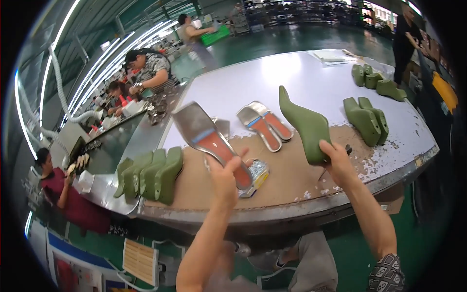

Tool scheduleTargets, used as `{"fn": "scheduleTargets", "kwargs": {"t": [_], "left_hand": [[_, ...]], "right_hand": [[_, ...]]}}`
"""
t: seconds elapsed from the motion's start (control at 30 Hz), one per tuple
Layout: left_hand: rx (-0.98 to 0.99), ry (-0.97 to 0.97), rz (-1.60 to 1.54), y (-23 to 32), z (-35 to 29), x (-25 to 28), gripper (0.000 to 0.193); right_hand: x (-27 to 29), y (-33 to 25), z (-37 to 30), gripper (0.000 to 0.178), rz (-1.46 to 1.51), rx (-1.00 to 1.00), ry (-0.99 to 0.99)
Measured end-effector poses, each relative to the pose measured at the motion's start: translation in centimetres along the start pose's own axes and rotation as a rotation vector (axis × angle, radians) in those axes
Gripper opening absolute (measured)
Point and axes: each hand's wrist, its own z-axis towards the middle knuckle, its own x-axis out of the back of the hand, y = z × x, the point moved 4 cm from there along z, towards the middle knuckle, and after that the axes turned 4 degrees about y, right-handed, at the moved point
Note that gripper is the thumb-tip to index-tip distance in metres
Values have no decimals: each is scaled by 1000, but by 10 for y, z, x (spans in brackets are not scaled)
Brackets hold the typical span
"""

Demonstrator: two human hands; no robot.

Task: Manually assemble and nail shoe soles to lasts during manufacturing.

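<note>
My left hand (224,181) holds a silver shoe sole with an orange-red insole (206,136), lifted above the brown work mat (287,177). My right hand (338,163) grips a green shoe last (304,124) by its lower end, heel part pointing up. Both hands are raised over the near edge of the white table (301,78). A pair of matching silver soles (265,126) lies on the mat between the two hands. A small shiny packet (258,174) lies under my left hand.
Several green lasts (151,175) stand at the near left corner; two more (366,119) sit right, others (372,78) farther back. Seated people (146,73) work at a bench on the left. A person (406,39) stands at the far right.
</note>
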Motion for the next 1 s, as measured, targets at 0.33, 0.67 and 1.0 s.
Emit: {"fn": "scheduleTargets", "kwargs": {"t": [0.33, 0.67, 1.0], "left_hand": [[338, 147, -682, 24, -90, 15, 65], [2, 41, -433, 45, -114, 101, 81], [37, 615, -203, 50, -178, 177, 46]], "right_hand": [[-131, 14, -122, 81, -278, 106, -501], [-149, 52, -149, 68, -98, -60, -714], [-155, 69, -164, 43, -798, 800, -655]]}}
